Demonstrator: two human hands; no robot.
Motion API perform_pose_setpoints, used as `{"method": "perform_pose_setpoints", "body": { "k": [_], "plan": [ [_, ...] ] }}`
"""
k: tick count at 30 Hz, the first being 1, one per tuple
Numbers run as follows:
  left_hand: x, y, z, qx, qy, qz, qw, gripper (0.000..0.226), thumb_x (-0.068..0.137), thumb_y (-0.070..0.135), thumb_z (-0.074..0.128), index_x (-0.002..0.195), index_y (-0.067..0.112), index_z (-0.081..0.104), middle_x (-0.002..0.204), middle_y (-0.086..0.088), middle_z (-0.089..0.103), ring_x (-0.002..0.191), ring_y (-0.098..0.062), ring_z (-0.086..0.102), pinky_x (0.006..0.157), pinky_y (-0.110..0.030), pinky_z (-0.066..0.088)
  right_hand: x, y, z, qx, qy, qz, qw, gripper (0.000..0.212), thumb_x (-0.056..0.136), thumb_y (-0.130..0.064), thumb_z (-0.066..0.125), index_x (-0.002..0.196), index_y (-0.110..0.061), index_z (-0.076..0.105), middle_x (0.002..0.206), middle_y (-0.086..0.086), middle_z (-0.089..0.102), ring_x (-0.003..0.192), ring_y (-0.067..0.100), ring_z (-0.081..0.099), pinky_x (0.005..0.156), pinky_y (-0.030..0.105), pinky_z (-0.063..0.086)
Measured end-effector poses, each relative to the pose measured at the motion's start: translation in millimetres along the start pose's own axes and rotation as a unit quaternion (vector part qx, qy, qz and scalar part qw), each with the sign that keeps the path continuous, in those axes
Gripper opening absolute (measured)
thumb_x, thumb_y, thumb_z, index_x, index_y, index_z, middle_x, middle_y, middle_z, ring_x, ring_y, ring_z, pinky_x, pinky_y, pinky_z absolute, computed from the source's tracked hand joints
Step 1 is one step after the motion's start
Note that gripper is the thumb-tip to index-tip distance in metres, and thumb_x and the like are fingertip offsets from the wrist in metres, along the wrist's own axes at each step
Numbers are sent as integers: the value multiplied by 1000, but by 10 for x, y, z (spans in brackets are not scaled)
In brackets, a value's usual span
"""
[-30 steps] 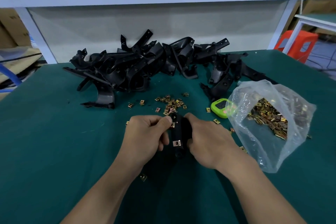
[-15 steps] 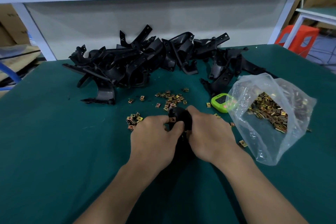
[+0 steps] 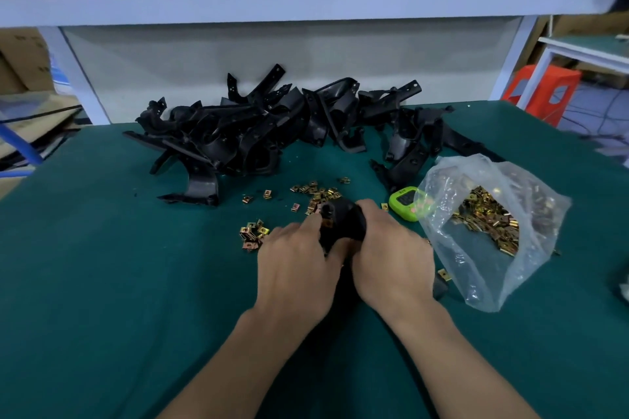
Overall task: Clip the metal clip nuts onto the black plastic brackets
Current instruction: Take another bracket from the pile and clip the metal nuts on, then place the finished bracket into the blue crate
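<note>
Grips one black plastic bracket (image 3: 344, 222) low over the green surface (image 3: 119, 282) with both hands, left hand (image 3: 296, 269) and right hand (image 3: 391, 262) each curled round it from its own side, a left fingertip close against a brass-coloured clip nut (image 3: 327, 223) on the bracket's left edge. Has loose clip nuts (image 3: 316, 192) scattered on the surface just beyond the hands, more inside an open clear bag (image 3: 531, 214) to the right beside a small green device (image 3: 403, 202), and a heap of brackets (image 3: 258, 136) along the far edge.
</note>
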State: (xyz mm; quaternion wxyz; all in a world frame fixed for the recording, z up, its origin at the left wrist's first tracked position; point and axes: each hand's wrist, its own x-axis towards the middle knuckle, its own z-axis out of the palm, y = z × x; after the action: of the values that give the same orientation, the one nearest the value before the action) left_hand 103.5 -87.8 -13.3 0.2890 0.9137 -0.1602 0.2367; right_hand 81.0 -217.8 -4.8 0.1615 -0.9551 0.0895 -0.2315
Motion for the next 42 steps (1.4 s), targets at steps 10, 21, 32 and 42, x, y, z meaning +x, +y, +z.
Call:
{"method": "perform_pose_setpoints", "body": {
  "k": [10,21,32,42],
  "plan": [
    [-33,111,-245,-175,78,33,981,16,101,49,47,110,36,51,87,15,62,76,-8,56,64,-26,41,-519,139,-624,113,-71,56,989,33,88,-8,61,109,-32,53,78,-8,57,69,16,57,61,37,51],
    [-493,1726,-250,-319,-25,133,938,7,99,44,50,95,40,45,78,20,58,64,-1,55,57,-8,37,-1550,987,-1733,475,-7,207,855,44,92,14,54,93,-26,71,79,1,71,69,24,72,62,34,58],
    [-1830,3458,818,-307,-381,199,849,16,82,34,59,96,34,52,64,11,55,65,4,53,61,-26,32,-3185,2238,-2345,543,287,475,630,19,91,18,52,100,6,64,80,24,59,54,25,56,60,34,48],
    [-2536,4142,1324,-364,-564,45,740,22,84,37,65,104,30,73,74,9,74,66,-2,67,68,-33,53,-3961,2814,-2581,487,304,575,583,27,94,13,56,101,-3,77,76,17,68,64,25,65,56,27,57]
  ]
}}
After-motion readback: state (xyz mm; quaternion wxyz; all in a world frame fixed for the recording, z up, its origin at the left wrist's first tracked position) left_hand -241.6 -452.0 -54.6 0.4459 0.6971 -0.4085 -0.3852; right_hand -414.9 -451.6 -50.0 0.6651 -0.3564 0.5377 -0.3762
